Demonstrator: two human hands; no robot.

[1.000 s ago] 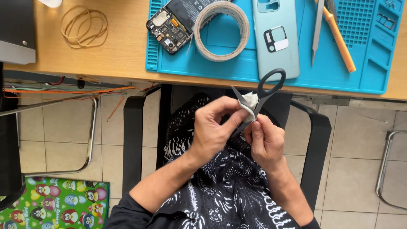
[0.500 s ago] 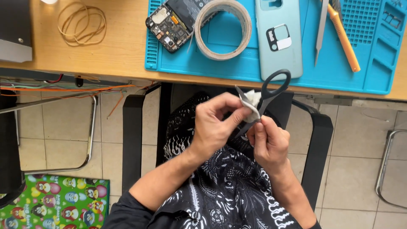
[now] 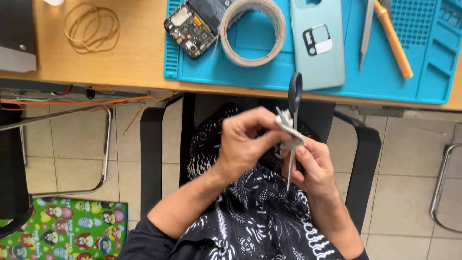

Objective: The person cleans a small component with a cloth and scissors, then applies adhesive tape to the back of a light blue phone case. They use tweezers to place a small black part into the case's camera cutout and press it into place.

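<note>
Both hands are over my lap, below the desk edge. My left hand (image 3: pixel 245 139) pinches a small white piece (image 3: pixel 288 126), maybe tape or cloth, against a pair of scissors (image 3: pixel 294 92). The scissors stand nearly upright, black handle loop up and blades pointing down. My right hand (image 3: pixel 314 166) is closed around the blades, with the tip showing below its fingers. The white piece wraps over the blades between the two hands, and part of it is hidden by my fingers.
On the wooden desk (image 3: pixel 130 53) lies a blue work mat (image 3: pixel 269 72) with a tape roll (image 3: pixel 253 30), an opened phone (image 3: pixel 190 29), a pale green back cover (image 3: pixel 317 48), tweezers (image 3: pixel 365 33) and an orange-handled tool (image 3: pixel 394 41). Rubber bands (image 3: pixel 91 26) lie at the left. Black chair arms (image 3: pixel 153 154) flank my lap.
The scissors have swung from tilting up to the right to nearly upright. Both hands have shifted slightly and kept hold of the white piece and the blades.
</note>
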